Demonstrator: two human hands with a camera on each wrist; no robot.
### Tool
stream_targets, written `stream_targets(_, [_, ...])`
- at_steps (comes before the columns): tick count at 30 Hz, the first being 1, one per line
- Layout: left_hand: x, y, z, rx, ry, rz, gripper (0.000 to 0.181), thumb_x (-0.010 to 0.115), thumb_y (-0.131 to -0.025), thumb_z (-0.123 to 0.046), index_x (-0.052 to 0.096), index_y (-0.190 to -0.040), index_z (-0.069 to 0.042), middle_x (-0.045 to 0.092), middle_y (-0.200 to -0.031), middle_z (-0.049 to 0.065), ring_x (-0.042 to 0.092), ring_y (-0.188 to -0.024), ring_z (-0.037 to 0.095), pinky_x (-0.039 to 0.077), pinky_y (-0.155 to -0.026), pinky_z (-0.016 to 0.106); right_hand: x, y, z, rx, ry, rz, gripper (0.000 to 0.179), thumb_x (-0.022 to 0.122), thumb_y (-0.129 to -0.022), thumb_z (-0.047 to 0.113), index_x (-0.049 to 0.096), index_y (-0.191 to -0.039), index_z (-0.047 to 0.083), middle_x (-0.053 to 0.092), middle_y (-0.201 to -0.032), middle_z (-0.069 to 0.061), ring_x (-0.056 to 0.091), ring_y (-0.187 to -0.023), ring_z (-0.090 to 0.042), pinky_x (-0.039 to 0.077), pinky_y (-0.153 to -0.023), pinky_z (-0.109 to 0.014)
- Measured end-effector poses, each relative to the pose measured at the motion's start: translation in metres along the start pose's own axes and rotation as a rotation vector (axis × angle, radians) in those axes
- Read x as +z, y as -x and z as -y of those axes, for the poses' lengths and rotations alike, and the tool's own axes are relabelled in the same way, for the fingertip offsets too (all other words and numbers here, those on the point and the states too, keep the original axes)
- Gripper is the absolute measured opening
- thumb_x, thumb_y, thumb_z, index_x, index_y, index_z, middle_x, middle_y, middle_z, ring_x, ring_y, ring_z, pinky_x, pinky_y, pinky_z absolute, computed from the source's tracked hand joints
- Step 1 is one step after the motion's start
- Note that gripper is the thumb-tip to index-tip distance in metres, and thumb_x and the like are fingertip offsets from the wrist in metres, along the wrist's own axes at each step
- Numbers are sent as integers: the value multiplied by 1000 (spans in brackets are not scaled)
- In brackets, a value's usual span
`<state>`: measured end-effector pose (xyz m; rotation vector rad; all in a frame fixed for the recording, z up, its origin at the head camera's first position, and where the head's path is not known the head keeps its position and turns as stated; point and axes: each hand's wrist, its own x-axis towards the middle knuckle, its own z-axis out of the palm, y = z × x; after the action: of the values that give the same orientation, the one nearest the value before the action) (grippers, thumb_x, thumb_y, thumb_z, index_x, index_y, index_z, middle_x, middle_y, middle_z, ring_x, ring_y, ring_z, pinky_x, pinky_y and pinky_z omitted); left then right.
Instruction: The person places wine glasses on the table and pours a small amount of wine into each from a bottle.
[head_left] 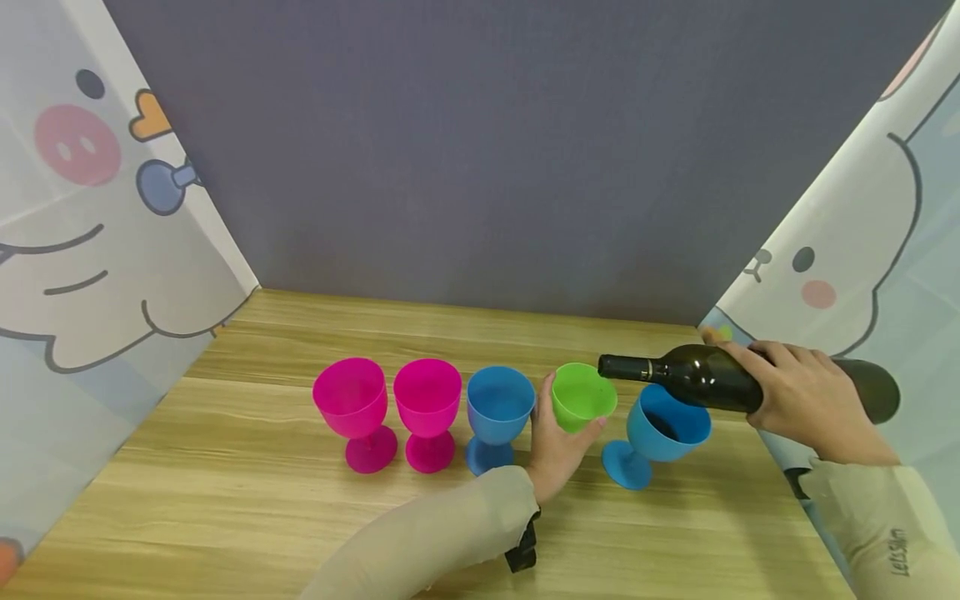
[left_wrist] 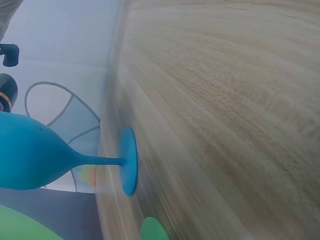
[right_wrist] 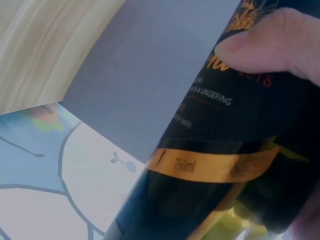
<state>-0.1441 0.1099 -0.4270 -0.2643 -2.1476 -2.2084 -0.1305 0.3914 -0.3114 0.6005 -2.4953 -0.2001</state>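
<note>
My left hand (head_left: 557,450) grips the bowl of a green goblet (head_left: 581,393), fingers on its left side and thumb on its right. My right hand (head_left: 806,404) holds a dark wine bottle (head_left: 712,377) nearly level, its mouth just over the green goblet's right rim. No stream of liquid can be made out. In the right wrist view my thumb (right_wrist: 265,47) lies across the bottle's dark label. Under the bottle stands a blue goblet (head_left: 651,433) with dark liquid inside. The left wrist view shows a blue goblet (left_wrist: 35,152) and part of the green one's foot (left_wrist: 154,230).
Left of the green goblet, another blue goblet (head_left: 495,408) stands close to my left fingers. Two pink goblets (head_left: 427,400) (head_left: 352,404) continue the row. They stand on a wood-grain table (head_left: 225,500), with a grey panel (head_left: 450,167) behind and cartoon-printed sheets (head_left: 825,250) at both sides.
</note>
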Motion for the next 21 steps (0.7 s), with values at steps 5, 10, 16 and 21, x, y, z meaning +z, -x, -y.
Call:
stream_targets(5, [0,-1,1,-6,-8,6,85,75,-82,-25,25,-150,-14,34,-143,11,38,-125,32,40,-97,50,-1,0,0,-6,9,0,91,81,-39,15,51,-124,16,60,-91,-21,58,-75,-46,44,-65,-59])
stream_targets(10, [0,-1,1,-1,8,13,85,75,-82,-24,24,-150,-14,33,-143,11,38,-125,32,39,-98,49,-2,-1,0,3,17,8,90,82,-39,16,51,-124,16,60,-92,-22,58,-77,-47,44,-67,-59])
stream_targets(16, [0,-1,0,-11,9,17,85,74,-82,-25,24,-150,-14,33,-143,11,38,-126,32,39,-99,49,-4,-4,1,2,13,11,90,82,-39,16,52,-123,16,60,-92,-22,58,-77,-48,44,-68,-59])
stream_targets(21, [-1,-1,-1,-14,9,17,85,74,-82,-24,24,-150,-15,34,-142,10,39,-125,31,40,-99,49,-3,-4,0,-6,9,-1,90,81,-38,15,52,-123,16,61,-91,-23,58,-76,-48,44,-67,-59])
